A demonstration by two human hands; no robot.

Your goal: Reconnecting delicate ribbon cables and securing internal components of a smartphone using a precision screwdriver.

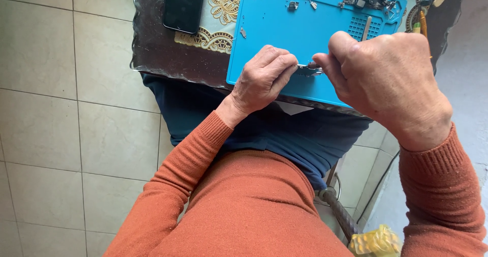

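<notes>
My left hand (pixel 264 79) and my right hand (pixel 386 79) meet over the near edge of a blue work mat (pixel 284 38). Between their fingertips sits a small metal part (pixel 309 71). The left fingers pinch one end of it. The right hand grips the other end, perhaps with a thin tool, but its fingers hide what it holds. Both sleeves are orange.
A dark phone (pixel 184 5) lies face up at the table's far left on a patterned cloth (pixel 223 13). Small screws and metal parts (pixel 368 0) are scattered along the mat's far edge. Tools (pixel 422 13) lie at the right. Tiled floor (pixel 66 109) is to the left.
</notes>
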